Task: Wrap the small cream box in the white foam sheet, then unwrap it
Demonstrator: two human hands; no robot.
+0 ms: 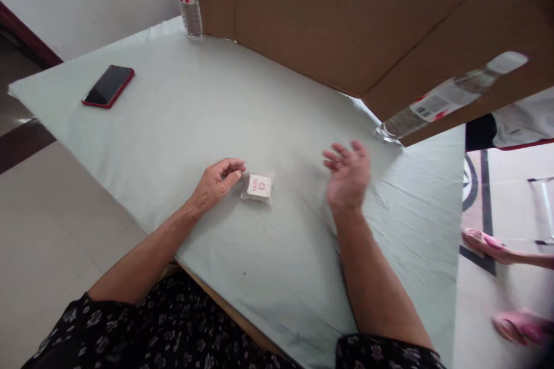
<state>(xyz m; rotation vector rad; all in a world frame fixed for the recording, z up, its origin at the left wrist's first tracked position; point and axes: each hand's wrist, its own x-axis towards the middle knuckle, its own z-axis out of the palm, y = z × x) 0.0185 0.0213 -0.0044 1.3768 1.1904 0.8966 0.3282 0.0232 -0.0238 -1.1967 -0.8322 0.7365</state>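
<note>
A small whitish block with pink print, wrapped in clear plastic (259, 186), lies on the pale green tablecloth (208, 104). Just left of it rests my left hand (216, 181), its fingers loosely curved and the thumb tip beside the wrapper's edge; whether they touch, I cannot tell. Nothing shows in that hand. Off to the right of the block, my right hand (347, 179) is raised above the cloth, palm partly turned up, with its fingers spread and slightly blurred. It holds nothing.
A phone in a red case (109, 86) lies at the far left. Brown cardboard panels (294, 17) stand along the back, with one water bottle (188, 0) at their left and another bottle (433, 106) at their right. A person's pink-shod foot (485, 242) shows on the floor at right.
</note>
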